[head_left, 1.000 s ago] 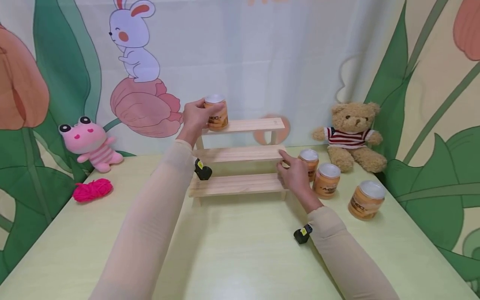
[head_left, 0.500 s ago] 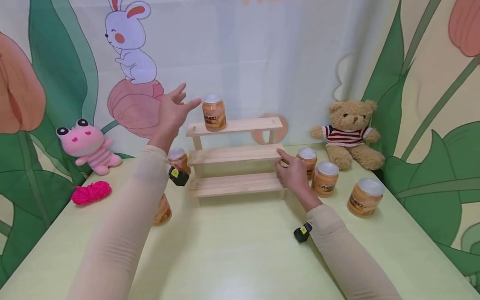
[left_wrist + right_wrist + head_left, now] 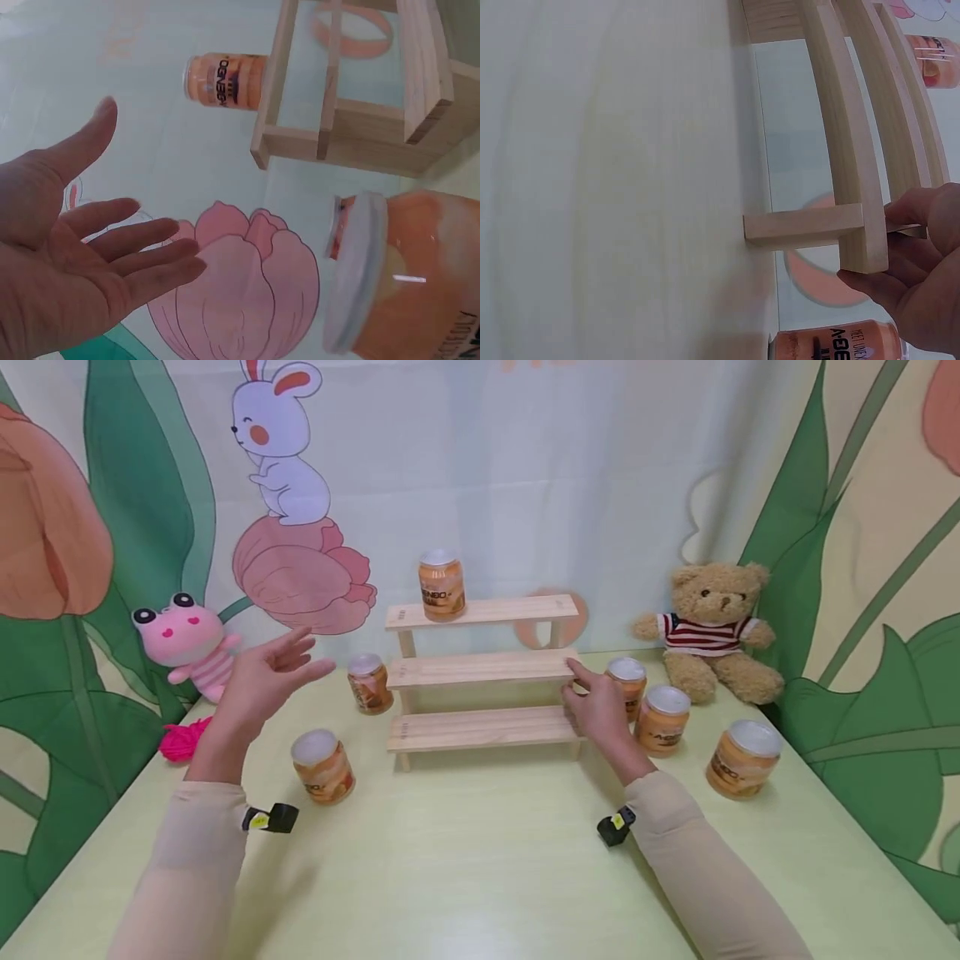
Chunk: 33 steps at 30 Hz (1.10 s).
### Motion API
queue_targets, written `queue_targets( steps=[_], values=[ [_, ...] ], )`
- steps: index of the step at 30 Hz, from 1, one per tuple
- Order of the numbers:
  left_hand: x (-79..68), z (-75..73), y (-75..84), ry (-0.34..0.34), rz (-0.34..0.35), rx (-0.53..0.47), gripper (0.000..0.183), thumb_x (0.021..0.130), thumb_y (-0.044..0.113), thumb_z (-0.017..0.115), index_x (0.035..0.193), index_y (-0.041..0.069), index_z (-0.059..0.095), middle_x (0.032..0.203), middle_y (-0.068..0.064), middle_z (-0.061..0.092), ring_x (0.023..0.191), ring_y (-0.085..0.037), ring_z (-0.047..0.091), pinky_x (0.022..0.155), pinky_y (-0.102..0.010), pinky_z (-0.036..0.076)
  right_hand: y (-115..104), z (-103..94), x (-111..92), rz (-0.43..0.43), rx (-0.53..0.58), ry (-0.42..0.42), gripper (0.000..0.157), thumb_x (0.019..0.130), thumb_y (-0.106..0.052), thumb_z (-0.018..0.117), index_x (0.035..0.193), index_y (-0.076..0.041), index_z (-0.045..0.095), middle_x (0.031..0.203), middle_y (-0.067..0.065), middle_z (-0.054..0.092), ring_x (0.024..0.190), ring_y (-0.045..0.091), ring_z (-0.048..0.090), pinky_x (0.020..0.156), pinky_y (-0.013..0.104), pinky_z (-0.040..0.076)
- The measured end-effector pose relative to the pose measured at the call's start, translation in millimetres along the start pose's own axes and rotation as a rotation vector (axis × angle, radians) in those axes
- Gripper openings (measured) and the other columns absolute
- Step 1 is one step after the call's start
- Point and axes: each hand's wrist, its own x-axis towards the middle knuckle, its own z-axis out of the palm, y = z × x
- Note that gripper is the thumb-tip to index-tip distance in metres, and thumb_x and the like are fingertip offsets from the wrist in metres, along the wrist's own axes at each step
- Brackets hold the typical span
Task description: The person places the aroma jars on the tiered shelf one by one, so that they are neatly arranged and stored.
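A three-tier wooden display shelf (image 3: 487, 727) stands on the table, with one orange can (image 3: 442, 587) upright near the left end of its top tier. My left hand (image 3: 262, 681) is in the air left of the shelf, fingers spread and holding nothing; the left wrist view shows its bare palm (image 3: 75, 277). Near it on the table stand two more orange cans, one close to the shelf (image 3: 369, 683) and one nearer me (image 3: 323, 766). My right hand (image 3: 602, 708) grips the shelf's right end, its fingers at the ends of the lower tiers in the right wrist view.
Several orange cans stand right of the shelf, one nearer me (image 3: 742, 760). A teddy bear (image 3: 708, 631) sits at the back right. A pink frog plush (image 3: 187, 643) and pink yarn (image 3: 182, 742) lie at the left. A printed curtain (image 3: 495, 485) hangs behind.
My left hand has let go of the can on the top tier and drawn back left and down, uncovering two cans on the table. The right hand stays at the shelf.
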Motion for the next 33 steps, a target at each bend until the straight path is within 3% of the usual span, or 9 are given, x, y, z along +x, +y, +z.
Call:
queue_targets(
  steps=[5, 10, 14, 19, 23, 27, 33],
  values=[
    [-7.6, -7.0, -30.1, -0.224, -0.002, -0.01, 0.081, 0.095, 0.037, 0.07, 0.16, 0.017, 0.027, 0.156, -0.015, 0.039, 0.14, -0.036, 0.04, 0.112, -0.06, 0.029, 2, -2.6, 0, -0.011, -0.005, 0.004, 0.044, 0.091, -0.003, 0.068, 0.134, -0.002, 0.062, 0.112, 0.027, 0.067, 0.096, 0.034, 0.07, 0.057, 0.03, 0.054],
    [-8.4, -12.1, -56.8, -0.36, 0.024, -0.067, 0.079, 0.096, 0.027, 0.069, 0.16, 0.015, 0.024, 0.157, -0.016, 0.037, 0.143, -0.037, 0.034, 0.112, -0.061, 0.028, 2, -3.8, 0, -0.017, 0.0, 0.011, 0.044, 0.09, -0.003, 0.069, 0.133, -0.002, 0.063, 0.109, 0.026, 0.069, 0.096, 0.033, 0.07, 0.054, 0.024, 0.05],
    [-8.1, -18.0, -77.8, -0.392, 0.039, -0.051, 0.079, 0.096, 0.025, 0.069, 0.16, 0.017, 0.025, 0.159, -0.014, 0.033, 0.146, -0.038, 0.028, 0.112, -0.061, 0.029, 2, -3.6, 1, -0.016, -0.007, 0.024, 0.044, 0.089, -0.003, 0.07, 0.132, -0.003, 0.064, 0.107, 0.025, 0.07, 0.096, 0.033, 0.07, 0.053, 0.021, 0.047],
    [-10.2, -24.9, -103.3, -0.447, 0.062, -0.046, 0.074, 0.096, 0.018, 0.069, 0.159, 0.019, 0.03, 0.158, -0.013, 0.036, 0.144, -0.037, 0.032, 0.103, -0.042, 0.046, 1, -2.7, 1, -0.037, -0.002, 0.02, 0.042, 0.089, -0.002, 0.069, 0.131, -0.001, 0.065, 0.104, 0.025, 0.071, 0.095, 0.033, 0.07, 0.053, 0.026, 0.048],
    [-7.7, -23.3, -117.0, -0.521, 0.114, -0.1, 0.074, 0.094, 0.01, 0.068, 0.158, 0.021, 0.032, 0.157, -0.014, 0.038, 0.139, -0.024, 0.042, 0.098, -0.029, 0.049, 1, -2.6, 2, -0.041, -0.002, 0.026, 0.043, 0.089, -0.002, 0.069, 0.131, -0.002, 0.065, 0.103, 0.024, 0.071, 0.093, 0.032, 0.071, 0.053, 0.026, 0.047],
    [-3.6, -19.6, -128.3, -0.559, 0.149, -0.175, 0.075, 0.095, 0.004, 0.065, 0.159, 0.02, 0.03, 0.158, -0.016, 0.035, 0.134, -0.008, 0.045, 0.1, -0.029, 0.047, 3, -2.6, 1, -0.03, -0.002, 0.015, 0.043, 0.09, -0.003, 0.069, 0.132, -0.002, 0.064, 0.104, 0.024, 0.071, 0.095, 0.032, 0.071, 0.051, 0.022, 0.045],
    [-2.1, -18.2, -143.9, -0.593, 0.128, -0.23, 0.08, 0.092, 0.002, 0.068, 0.159, 0.021, 0.028, 0.159, -0.018, 0.031, 0.134, -0.009, 0.046, 0.101, -0.029, 0.046, 2, -0.8, 0, -0.021, 0.001, 0.009, 0.044, 0.089, -0.002, 0.07, 0.133, -0.003, 0.064, 0.107, 0.024, 0.07, 0.098, 0.032, 0.07, 0.057, 0.026, 0.05]
  ],
)
